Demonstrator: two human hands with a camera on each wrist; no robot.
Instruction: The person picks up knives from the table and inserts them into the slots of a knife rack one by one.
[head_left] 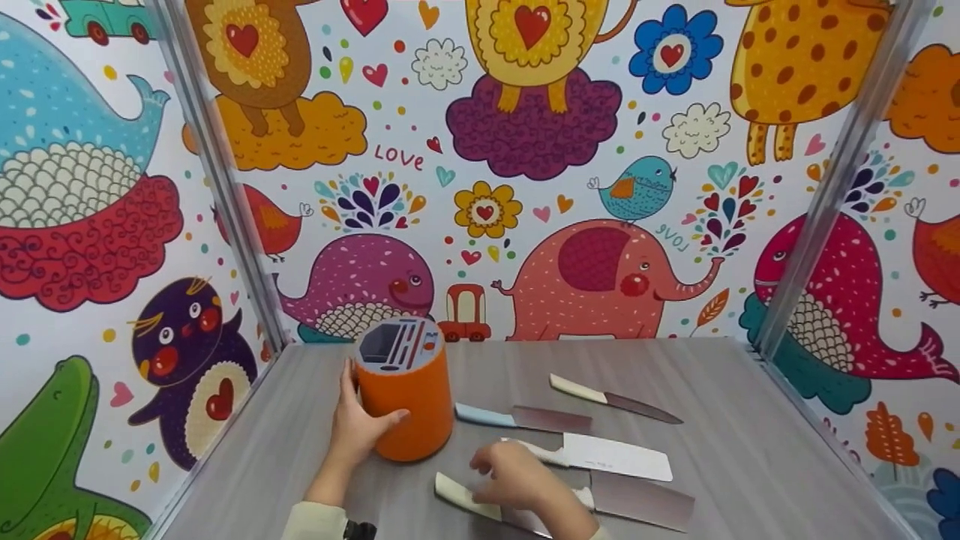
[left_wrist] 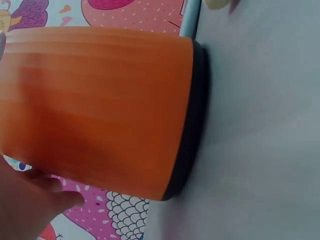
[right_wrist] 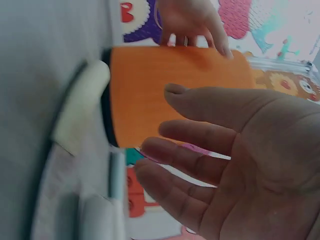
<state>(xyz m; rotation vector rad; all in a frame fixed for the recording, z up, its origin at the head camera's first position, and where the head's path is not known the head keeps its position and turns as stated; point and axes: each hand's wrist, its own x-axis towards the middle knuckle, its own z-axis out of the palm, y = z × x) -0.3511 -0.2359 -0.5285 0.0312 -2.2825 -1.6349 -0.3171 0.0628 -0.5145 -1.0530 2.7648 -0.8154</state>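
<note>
An orange knife block (head_left: 412, 409) with a grey slotted top stands upright on the table. My left hand (head_left: 360, 424) grips its left side, thumb across the front; in the left wrist view the block's dark base meets the tabletop. My right hand (head_left: 517, 476) holds nothing, its fingers loosely bent in the right wrist view. It is over the knives, nearest a cream-handled knife (head_left: 454, 489) at the front, and hides part of that knife. Beyond lie a cleaver with a brownish blade (head_left: 645, 501), a white-bladed cleaver (head_left: 619, 456) and a blue-handled knife (head_left: 484, 415).
A slim pointed knife (head_left: 577, 388) with a cream handle lies farthest back on the grey wood-grain table (head_left: 697, 375). Walls printed with cartoon animals (head_left: 600, 292) enclose the back and both sides, with metal posts (head_left: 810, 225) at the corners.
</note>
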